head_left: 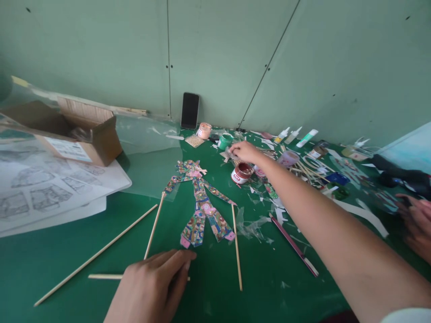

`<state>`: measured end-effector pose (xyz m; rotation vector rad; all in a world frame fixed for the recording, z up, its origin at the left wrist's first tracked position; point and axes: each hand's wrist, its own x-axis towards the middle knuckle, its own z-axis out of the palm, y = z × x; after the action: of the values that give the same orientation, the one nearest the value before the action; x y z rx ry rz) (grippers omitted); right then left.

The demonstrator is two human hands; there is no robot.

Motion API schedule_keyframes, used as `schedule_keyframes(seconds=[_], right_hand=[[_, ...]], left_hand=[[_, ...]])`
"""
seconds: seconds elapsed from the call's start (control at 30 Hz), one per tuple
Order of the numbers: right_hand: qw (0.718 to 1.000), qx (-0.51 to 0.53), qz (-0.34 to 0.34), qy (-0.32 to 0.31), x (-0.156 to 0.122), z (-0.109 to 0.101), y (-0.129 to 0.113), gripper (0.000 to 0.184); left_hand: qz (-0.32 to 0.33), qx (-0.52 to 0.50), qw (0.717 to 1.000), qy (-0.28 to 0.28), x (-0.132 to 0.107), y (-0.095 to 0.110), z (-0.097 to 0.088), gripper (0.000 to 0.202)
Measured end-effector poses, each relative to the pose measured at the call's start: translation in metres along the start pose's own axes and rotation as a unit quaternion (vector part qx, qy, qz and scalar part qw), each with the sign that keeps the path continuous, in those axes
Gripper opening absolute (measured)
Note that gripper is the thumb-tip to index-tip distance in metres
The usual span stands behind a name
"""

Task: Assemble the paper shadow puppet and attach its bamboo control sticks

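A colourful painted paper puppet (200,202) lies flat on the green table (67,251), with thin wooden sticks (236,244) attached to its arms. My left hand (153,282) rests near the front edge, fingers together and pressed down on a short wooden stick (104,276). My right hand (243,151) is stretched far forward, its fingers closed on a small pale scrap among the paint pots. It hovers just above an open red paint pot (241,172) and right of a green pot (224,141).
A long stick (97,253) lies at the left. A cardboard box (85,130) and printed sheets (40,184) sit at left. A phone (190,110) leans on the wall. Glue bottles (292,134), scraps and a red-handled tool (292,244) clutter the right. Another person's hand (415,220) is at the far right.
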<state>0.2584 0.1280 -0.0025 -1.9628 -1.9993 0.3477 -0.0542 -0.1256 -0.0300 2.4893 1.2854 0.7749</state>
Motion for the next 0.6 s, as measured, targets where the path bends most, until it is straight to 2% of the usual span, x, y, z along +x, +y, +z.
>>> schedule_keyframes(seconds=[0.17, 0.3, 0.47, 0.6], right_hand=[[1.000, -0.003, -0.003, -0.011, 0.001, 0.001, 0.000, 0.016], [1.000, 0.000, -0.008, -0.001, 0.004, 0.000, 0.000, 0.021], [1.000, -0.008, 0.001, -0.019, 0.007, -0.008, -0.004, 0.015], [0.998, -0.005, 0.028, -0.056, 0.006, -0.010, -0.008, 0.024]], left_hand=[[0.001, 0.006, 1.000, 0.001, -0.001, -0.001, -0.001, 0.027], [0.003, 0.008, 1.000, 0.002, -0.002, -0.001, -0.001, 0.026], [0.004, 0.006, 1.000, -0.002, -0.001, 0.000, -0.002, 0.025], [0.008, 0.000, 1.000, -0.005, 0.000, 0.001, -0.002, 0.026]])
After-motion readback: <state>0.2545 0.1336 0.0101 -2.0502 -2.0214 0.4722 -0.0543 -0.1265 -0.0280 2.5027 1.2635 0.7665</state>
